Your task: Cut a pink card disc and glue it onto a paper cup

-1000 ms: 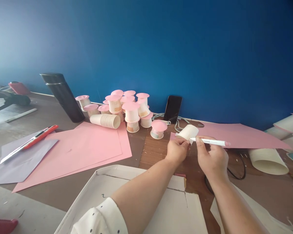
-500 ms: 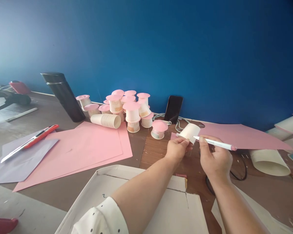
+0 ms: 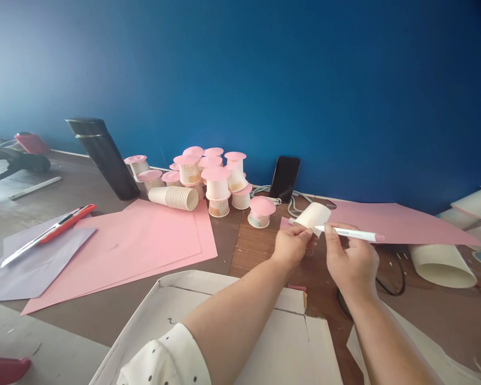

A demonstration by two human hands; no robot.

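Note:
My left hand (image 3: 294,246) grips a white paper cup (image 3: 313,215) near its lower edge, the cup tilted above the table. Between the thumb and fingers of my right hand (image 3: 353,262) is a white marker pen (image 3: 355,233) with a pink end. Its tip is at the cup's side, close to my left fingertips; whether it touches I cannot tell. Just left of the cup stands a small cup with a pink paper top (image 3: 261,212).
Several pink-topped cups (image 3: 217,182) stand stacked near the blue wall, with nested cups (image 3: 172,198) lying before them. A black flask (image 3: 104,160), phone (image 3: 284,179), pink sheets (image 3: 144,240), utility knife (image 3: 52,232) and white board (image 3: 240,331) surround the hands.
My right hand and the pen have shifted slightly left, bringing the tip lower on the cup's side. The cup has turned or moved very slightly; my left hand keeps its grip.

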